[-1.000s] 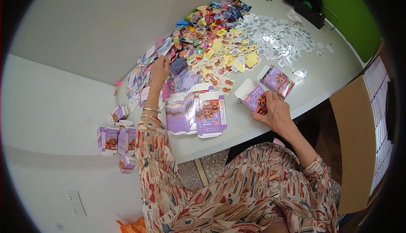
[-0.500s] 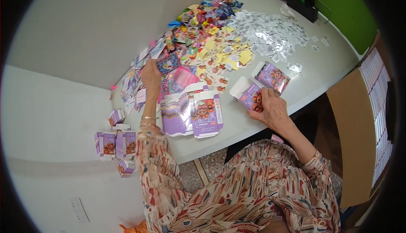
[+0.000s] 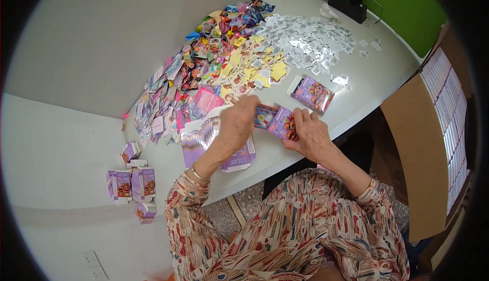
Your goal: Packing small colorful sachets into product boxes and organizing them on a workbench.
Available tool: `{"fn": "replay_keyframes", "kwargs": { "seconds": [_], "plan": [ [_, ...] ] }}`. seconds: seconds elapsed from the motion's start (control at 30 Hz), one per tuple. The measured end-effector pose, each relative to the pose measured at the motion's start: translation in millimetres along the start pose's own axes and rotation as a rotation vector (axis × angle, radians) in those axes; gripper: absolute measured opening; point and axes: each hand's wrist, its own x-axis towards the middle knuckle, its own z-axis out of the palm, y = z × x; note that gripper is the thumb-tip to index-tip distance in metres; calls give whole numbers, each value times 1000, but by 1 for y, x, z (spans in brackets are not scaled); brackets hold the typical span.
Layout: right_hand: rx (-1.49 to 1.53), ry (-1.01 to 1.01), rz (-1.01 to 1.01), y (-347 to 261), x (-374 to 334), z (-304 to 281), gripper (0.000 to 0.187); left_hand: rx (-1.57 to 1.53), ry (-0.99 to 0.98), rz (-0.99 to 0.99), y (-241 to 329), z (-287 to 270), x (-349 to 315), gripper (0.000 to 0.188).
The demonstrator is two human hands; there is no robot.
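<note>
Left hand's swung over, grip pinching a flat blue patterned packet (kinda blurry) at the purple cardboard box the right hand clasps; white bench's front edge is near, room's rightward.

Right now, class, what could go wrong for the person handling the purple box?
The colourful packet in the left hand might catch on the mouth of the purple box, which the right hand holds, and bend its edge. The left hand also overlaps the fanned cartons in this view, so it could brush them.
</note>
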Motion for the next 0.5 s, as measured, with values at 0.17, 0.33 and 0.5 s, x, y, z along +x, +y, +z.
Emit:
{"fn": "replay_keyframes", "kwargs": {
  "seconds": [0.17,0.33,0.5],
  "plan": [
    [61,8,43,1,-2,3,72,-328,4,-51,30,25,4,14],
    [75,7,80,13,-4,5,70,-541,-60,-147,34,25,10,17],
    [64,64,77,22,3,8,70,-965,-297,-411,-41,26,53,20]
  ]
}}
